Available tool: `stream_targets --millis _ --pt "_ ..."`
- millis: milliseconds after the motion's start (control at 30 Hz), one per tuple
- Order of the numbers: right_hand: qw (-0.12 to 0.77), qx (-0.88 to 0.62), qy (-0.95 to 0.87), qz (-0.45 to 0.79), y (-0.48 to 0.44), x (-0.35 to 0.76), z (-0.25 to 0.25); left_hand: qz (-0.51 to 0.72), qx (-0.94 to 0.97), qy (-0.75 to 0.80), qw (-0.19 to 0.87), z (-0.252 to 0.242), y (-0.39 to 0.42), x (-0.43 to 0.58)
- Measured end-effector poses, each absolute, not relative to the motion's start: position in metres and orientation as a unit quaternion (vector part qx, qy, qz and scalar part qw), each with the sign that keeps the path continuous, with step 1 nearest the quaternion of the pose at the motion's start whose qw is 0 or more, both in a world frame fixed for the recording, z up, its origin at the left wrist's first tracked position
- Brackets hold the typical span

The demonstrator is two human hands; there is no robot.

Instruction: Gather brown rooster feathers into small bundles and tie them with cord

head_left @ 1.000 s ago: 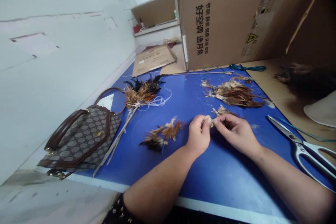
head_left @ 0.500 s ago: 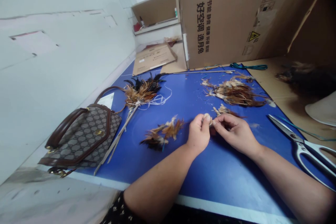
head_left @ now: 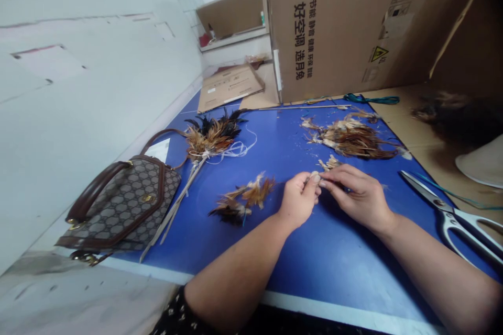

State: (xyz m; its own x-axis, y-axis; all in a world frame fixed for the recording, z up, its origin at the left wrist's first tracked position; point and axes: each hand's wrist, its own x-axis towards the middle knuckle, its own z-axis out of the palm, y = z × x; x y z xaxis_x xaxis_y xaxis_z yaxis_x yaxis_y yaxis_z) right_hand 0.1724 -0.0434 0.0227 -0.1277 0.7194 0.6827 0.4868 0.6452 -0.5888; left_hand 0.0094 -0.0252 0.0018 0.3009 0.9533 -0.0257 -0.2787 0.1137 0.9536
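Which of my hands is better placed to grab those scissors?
Probably your right hand: the scissors lie out on that side, near it, whereas your left hand is farther off and would have to cross over.

Feathers (head_left: 257,194) between handbag (head_left: 128,207) and scissors (head_left: 445,206)

The 2 hands (head_left: 297,203) (head_left: 363,196) hide what they pinch.

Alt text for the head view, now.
A person's left hand and right hand meet over a blue table, pinching a small thing too hidden to identify. A brown feather pile lies beyond them, scissors to the right; a feather clump, a feather bunch on sticks and a handbag are to the left.
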Motion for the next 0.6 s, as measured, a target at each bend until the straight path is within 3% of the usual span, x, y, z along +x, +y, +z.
stream_targets --millis 600 --pt "0.522 -0.431 -0.723 0.142 -0.042 0.175 0.022 0.413 0.455 0.317 0.723 0.009 -0.027 0.007"
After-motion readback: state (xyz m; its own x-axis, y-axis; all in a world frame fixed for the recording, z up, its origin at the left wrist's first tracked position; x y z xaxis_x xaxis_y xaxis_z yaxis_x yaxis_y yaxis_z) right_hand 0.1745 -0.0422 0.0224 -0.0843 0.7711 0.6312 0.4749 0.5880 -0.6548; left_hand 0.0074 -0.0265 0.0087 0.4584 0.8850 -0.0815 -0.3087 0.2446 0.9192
